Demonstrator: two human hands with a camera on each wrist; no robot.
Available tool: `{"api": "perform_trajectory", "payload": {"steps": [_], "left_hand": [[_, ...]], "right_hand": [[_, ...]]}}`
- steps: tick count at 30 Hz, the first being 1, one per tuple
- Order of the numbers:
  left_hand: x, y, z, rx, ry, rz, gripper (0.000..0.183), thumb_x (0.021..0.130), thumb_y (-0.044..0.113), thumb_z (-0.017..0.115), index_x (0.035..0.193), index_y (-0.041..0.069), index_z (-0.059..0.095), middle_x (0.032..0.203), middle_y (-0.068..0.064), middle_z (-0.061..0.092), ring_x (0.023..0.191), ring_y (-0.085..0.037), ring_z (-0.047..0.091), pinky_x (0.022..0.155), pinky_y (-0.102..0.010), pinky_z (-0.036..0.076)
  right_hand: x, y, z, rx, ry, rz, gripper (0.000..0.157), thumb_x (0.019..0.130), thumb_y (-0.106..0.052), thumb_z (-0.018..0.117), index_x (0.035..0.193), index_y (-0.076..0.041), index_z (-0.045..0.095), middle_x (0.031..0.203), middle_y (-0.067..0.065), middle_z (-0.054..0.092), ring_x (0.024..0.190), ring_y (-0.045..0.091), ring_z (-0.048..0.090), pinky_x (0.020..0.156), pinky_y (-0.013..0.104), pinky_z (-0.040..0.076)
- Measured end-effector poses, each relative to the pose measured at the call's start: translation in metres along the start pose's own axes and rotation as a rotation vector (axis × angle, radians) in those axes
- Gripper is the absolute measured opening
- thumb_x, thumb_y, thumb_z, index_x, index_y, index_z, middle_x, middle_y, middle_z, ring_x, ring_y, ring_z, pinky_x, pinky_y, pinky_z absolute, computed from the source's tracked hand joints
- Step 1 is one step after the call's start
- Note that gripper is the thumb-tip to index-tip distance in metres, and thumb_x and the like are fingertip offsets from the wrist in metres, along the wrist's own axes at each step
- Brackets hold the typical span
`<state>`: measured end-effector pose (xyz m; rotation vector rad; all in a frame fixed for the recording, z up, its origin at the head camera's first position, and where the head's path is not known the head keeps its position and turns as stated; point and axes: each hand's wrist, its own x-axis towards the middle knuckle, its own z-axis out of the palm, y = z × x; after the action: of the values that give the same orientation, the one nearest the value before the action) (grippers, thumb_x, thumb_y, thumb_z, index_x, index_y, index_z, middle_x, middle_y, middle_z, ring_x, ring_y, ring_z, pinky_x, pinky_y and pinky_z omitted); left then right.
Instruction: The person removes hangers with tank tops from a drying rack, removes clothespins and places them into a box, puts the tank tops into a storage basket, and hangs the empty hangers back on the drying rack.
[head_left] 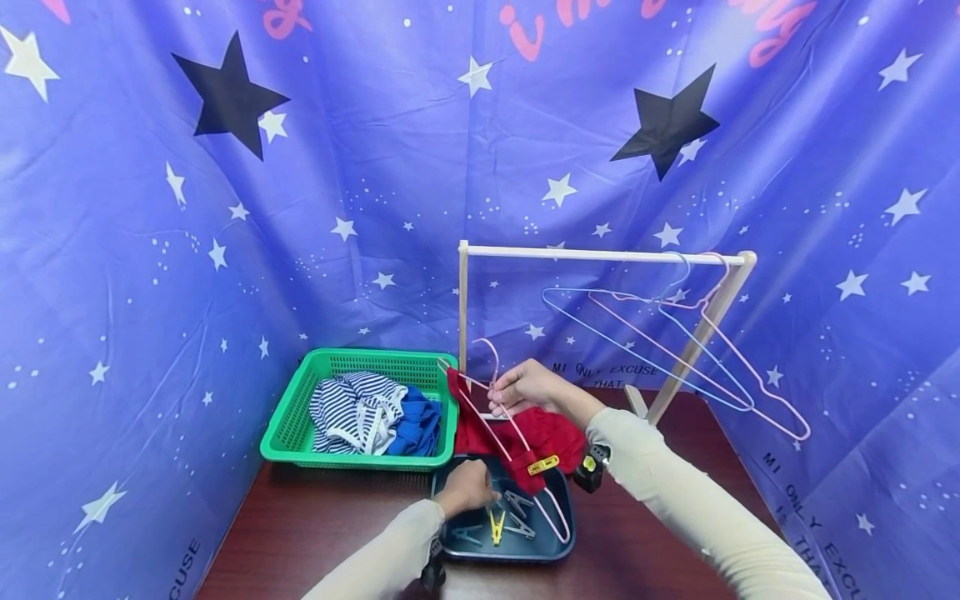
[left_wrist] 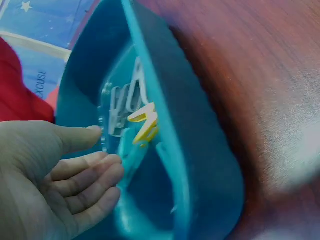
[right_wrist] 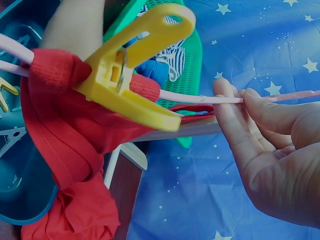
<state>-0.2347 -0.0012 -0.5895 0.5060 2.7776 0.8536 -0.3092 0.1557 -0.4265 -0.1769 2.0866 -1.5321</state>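
Note:
My right hand (head_left: 521,388) pinches a pink hanger (right_wrist: 187,98) between thumb and fingers, near the base of its hook. Red clothing (head_left: 555,433) hangs from this hanger, and a yellow clothespin (right_wrist: 131,67) clamps its ribbed edge to the hanger wire. My left hand (left_wrist: 65,175) reaches into a dark teal bin (left_wrist: 210,165) with nothing between thumb and fingers, its fingers bent slightly. Under those fingertips lie a teal clothespin (left_wrist: 131,152), a yellow clothespin (head_left: 497,527) and several grey clothespins (left_wrist: 137,87).
Left of the bin, a green basket (head_left: 281,433) holds striped clothing (head_left: 352,408) and blue clothing (head_left: 416,423). Behind stands a rack with a white bar (head_left: 570,252), where a blue hanger (head_left: 600,321) and another pink hanger (head_left: 765,387) hang at the right end.

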Motion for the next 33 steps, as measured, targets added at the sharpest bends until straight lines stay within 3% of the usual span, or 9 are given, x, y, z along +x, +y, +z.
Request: {"api": "perform_trajectory", "payload": {"steps": [3,6,11,18,21,27,33], "left_hand": [[0.002,-0.003,-0.012,-0.077,0.012,0.098,0.023,0.08,0.014,0.084,0.064,0.011,0.069,0.056,0.008,0.059,0.052,-0.002,0.048,0.051,-0.02,0.04],[0.006,-0.003,-0.028,-0.173,-0.037,0.194,0.01,0.081,0.011,0.083,0.077,0.007,0.075,0.067,0.001,0.071,0.059,0.001,0.056,0.058,-0.018,0.048],[0.005,0.006,-0.062,-0.285,-0.102,0.309,0.01,0.083,0.015,0.084,0.084,0.008,0.076,0.077,-0.002,0.076,0.064,0.004,0.062,0.063,-0.015,0.052],[-0.003,0.031,-0.092,-0.371,-0.043,0.419,0.016,0.083,0.02,0.086,0.093,0.011,0.077,0.085,-0.002,0.077,0.071,0.002,0.066,0.069,-0.017,0.056],[-0.005,0.044,-0.097,-0.372,-0.019,0.476,0.022,0.083,0.019,0.085,0.101,0.009,0.078,0.093,-0.006,0.078,0.077,-0.004,0.07,0.073,-0.018,0.058],[-0.007,0.061,-0.102,-0.258,-0.002,0.585,0.033,0.082,0.022,0.086,0.112,0.009,0.078,0.108,-0.005,0.078,0.102,-0.012,0.071,0.09,-0.02,0.056],[-0.006,0.073,-0.103,-0.137,-0.073,0.601,0.035,0.086,0.021,0.083,0.118,0.01,0.076,0.115,-0.002,0.076,0.114,-0.011,0.068,0.101,-0.02,0.05]], "right_hand": [[0.001,0.001,0.001,0.013,0.0,0.003,0.02,0.094,0.008,0.064,0.111,0.017,0.067,0.087,0.018,0.077,0.076,0.021,0.077,0.079,0.041,0.063],[0.002,0.002,0.001,0.026,-0.003,0.002,0.021,0.094,0.009,0.064,0.112,0.018,0.067,0.086,0.017,0.077,0.076,0.02,0.076,0.081,0.042,0.062],[0.005,0.004,0.003,0.04,-0.009,0.005,0.022,0.094,0.01,0.063,0.113,0.02,0.065,0.084,0.015,0.077,0.075,0.02,0.076,0.083,0.043,0.062],[0.009,0.008,0.005,0.015,-0.026,-0.01,0.021,0.093,0.011,0.062,0.111,0.019,0.066,0.085,0.014,0.077,0.074,0.015,0.074,0.076,0.036,0.063],[0.01,0.008,0.006,0.006,-0.019,-0.009,0.018,0.093,0.011,0.062,0.109,0.017,0.068,0.083,0.01,0.077,0.073,0.014,0.073,0.074,0.034,0.063],[0.008,0.006,0.008,-0.014,-0.009,-0.013,0.015,0.093,0.009,0.063,0.106,0.014,0.069,0.083,0.009,0.077,0.073,0.013,0.073,0.073,0.032,0.063],[0.007,0.005,0.009,0.003,-0.013,0.001,0.016,0.092,0.011,0.063,0.107,0.016,0.068,0.082,0.01,0.076,0.072,0.014,0.073,0.07,0.031,0.063]]}}
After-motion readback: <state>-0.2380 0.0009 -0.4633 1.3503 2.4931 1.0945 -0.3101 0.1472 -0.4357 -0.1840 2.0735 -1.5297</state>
